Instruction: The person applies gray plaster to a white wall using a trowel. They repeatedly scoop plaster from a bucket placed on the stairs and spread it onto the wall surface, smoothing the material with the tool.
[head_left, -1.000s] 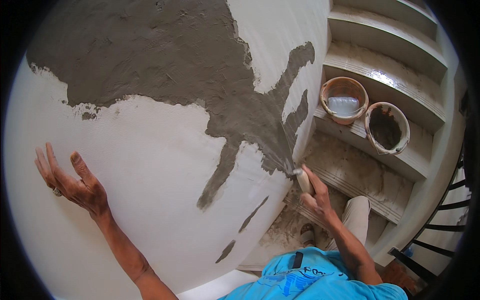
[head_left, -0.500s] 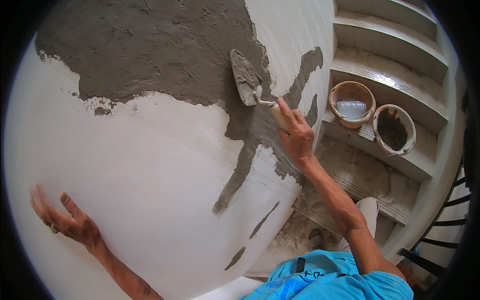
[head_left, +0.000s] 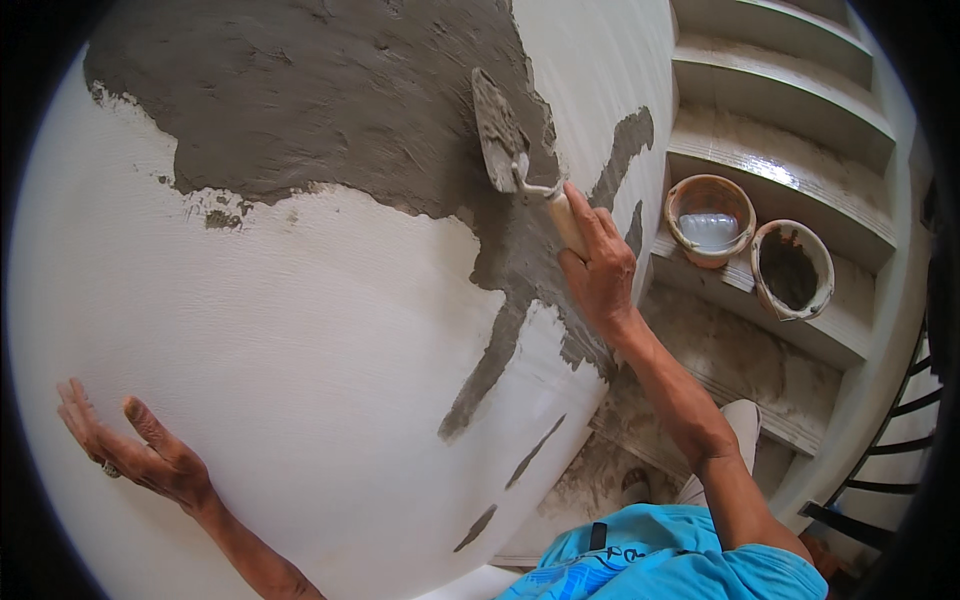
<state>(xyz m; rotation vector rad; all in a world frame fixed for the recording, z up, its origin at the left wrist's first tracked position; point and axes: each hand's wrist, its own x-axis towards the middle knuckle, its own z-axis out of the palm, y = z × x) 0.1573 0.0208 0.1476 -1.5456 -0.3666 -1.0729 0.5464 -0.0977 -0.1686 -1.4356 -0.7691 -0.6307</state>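
Up against the curved white wall [head_left: 300,330], the right hand [head_left: 598,268] is clenched round the pale wooden handle of a trowel [head_left: 505,140], fingers wrapped tight and the thumb lying along the grip. The trowel's pointed metal blade is caked in grey mortar and lies flat against the wall, at the right edge of the wet mortar patch [head_left: 300,100]. That patch is rough and ridged, dark grey, covering the upper part of the wall, with a ragged lower border. Below the trowel a narrow grey streak [head_left: 495,365] runs down the smooth white surface, and two smaller smears sit lower still.

The left hand [head_left: 135,450] is open and holds nothing, its fingers spread and pressed flat on the bare white wall, far below and to the left of the trowel; a ring shows on one finger.

Right of the trowel, on a mortar-spattered concrete stair step [head_left: 760,320], stand two round buckets touching each other: the nearer one [head_left: 709,220] holds cloudy water, the farther one [head_left: 792,270] is dark inside with mortar. Below the right forearm are a blue shirt [head_left: 680,560] and a pale shoe [head_left: 740,425].
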